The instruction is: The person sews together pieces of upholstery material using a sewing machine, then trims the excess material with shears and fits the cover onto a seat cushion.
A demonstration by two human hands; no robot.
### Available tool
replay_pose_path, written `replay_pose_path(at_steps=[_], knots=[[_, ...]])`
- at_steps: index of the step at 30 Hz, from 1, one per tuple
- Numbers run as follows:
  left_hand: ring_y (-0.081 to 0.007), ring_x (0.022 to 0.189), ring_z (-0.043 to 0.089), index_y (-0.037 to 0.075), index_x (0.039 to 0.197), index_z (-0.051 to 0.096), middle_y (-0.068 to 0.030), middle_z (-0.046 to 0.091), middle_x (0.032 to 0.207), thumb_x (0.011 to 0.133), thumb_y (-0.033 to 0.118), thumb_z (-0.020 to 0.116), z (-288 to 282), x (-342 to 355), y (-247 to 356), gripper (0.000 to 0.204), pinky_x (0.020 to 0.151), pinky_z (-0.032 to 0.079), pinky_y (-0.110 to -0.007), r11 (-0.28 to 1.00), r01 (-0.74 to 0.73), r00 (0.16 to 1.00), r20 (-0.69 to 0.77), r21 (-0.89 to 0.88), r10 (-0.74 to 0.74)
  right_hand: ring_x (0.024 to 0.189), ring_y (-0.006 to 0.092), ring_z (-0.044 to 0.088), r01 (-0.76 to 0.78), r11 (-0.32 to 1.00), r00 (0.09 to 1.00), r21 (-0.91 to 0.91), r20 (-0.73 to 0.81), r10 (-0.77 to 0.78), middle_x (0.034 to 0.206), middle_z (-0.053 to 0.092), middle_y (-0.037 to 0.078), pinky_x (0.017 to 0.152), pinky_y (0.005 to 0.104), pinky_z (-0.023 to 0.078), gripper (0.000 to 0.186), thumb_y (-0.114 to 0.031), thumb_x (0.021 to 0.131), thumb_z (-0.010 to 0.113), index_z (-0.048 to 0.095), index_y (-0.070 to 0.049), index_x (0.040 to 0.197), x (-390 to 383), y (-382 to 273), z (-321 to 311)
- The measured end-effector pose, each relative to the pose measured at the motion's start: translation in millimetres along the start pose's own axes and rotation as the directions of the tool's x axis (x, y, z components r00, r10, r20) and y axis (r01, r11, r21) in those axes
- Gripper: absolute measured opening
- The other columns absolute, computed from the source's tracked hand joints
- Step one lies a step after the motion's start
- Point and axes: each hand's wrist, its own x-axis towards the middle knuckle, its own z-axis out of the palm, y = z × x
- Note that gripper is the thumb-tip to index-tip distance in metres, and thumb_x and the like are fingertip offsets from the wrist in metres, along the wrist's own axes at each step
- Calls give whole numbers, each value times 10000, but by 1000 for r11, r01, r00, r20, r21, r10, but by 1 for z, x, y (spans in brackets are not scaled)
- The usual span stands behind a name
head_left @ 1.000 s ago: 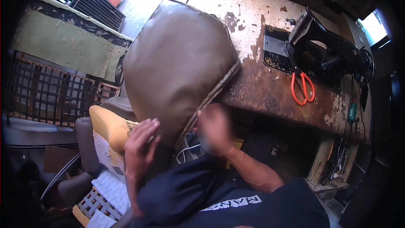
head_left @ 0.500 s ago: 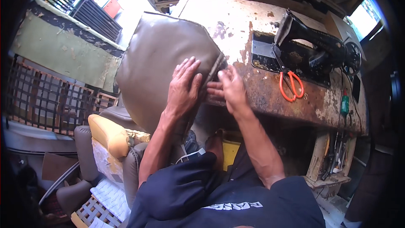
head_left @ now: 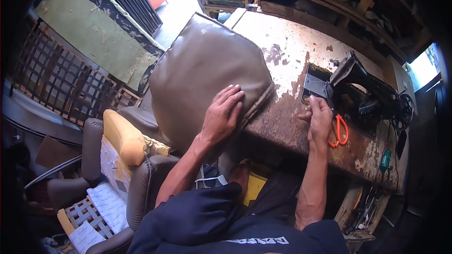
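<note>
A large brown leather-like cushion cover [head_left: 207, 61], many-sided with a seamed edge, lies partly on the worn worktable [head_left: 278, 131] and hangs over its left side. Flat on its lower right part rests my left hand [head_left: 220, 115], fingers stretched out. My right hand [head_left: 320, 120] is over the table, off the cover, with fingers loosely bent and the thumb apart; I see nothing held in it. Just right of it are scissors with orange handles [head_left: 340, 131], their blades against the base of a black sewing machine [head_left: 369, 84].
A green-handled tool [head_left: 386, 159] lies at the table's right edge. Below is a wooden rack of tools [head_left: 360, 211]. A stripped brown armchair [head_left: 157, 183] with yellow foam [head_left: 125, 136] stands at lower left. Behind it lean a webbed frame [head_left: 61, 70] and a green panel [head_left: 94, 23].
My right hand has left the cover's edge and moved right, close to the scissors. The left hand stays on the cover. The whole view has shifted and turned.
</note>
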Motion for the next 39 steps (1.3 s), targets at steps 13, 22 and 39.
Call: replay_pose_path(at_steps=[13,22,39], knots=[[-340,1365,601,68,1317,713,-177,674,1400,1033,127,617,-75,37,-64,305,1163,456,-412,961,228,921,-356,157,-160,741,62,591,175,695,971,-698,5,-239,880,679,-2,699,263,506,202,-194,1036,678,710,-16,1126,-33,2,-36],[-56,855,569,70,1123,732,54,674,950,1094,334,626,-189,4,-238,286,806,466,-251,628,565,726,-38,-535,-687,908,202,672,330,515,926,-791,164,-341,974,714,103,849,377,535,217,-191,1033,661,708,13,1089,-44,2,-13],[-127,792,530,-17,989,737,-30,658,856,969,143,676,-247,46,79,173,774,411,-297,844,-452,842,-450,-289,297,1337,350,588,961,-121,1,-247,441,-897,1379,637,169,1187,531,387,651,-473,1010,680,578,3,1441,-65,-204,134]])
